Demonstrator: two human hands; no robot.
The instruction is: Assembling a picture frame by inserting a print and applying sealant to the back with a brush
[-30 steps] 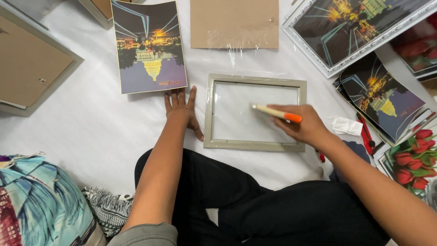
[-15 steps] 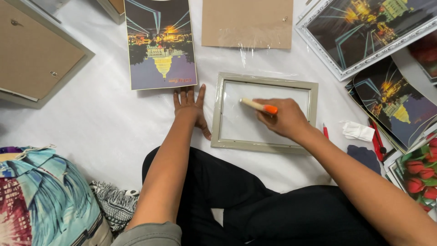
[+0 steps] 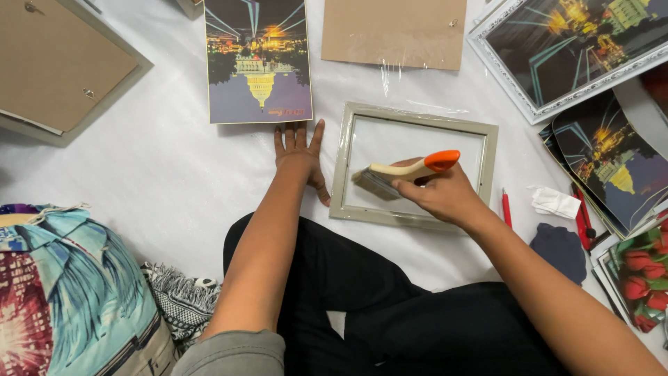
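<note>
A small grey-green picture frame point(image 3: 487, 143) with glass lies flat on the white sheet in front of me. My right hand point(image 3: 445, 196) grips a flat paintbrush point(image 3: 407, 172) with a cream handle and orange end; its bristles rest on the glass near the frame's left side. My left hand point(image 3: 299, 157) lies flat on the sheet, fingers spread, thumb against the frame's left edge. Just beyond its fingertips is a night-city print point(image 3: 257, 59).
A brown backing board point(image 3: 393, 31) lies above the frame. A white ornate framed picture point(image 3: 570, 49) and a stack of prints point(image 3: 612, 167) are at right, with a red pen point(image 3: 506, 207), white tissue point(image 3: 555, 202), dark cloth point(image 3: 560, 251) and a rose picture point(image 3: 643, 275). A frame lies back-up point(image 3: 62, 66) far left.
My right hand has swept the brush leftward across the glass, turning it so the bristles show. My left hand stays pressed beside the frame. The view has shifted slightly.
</note>
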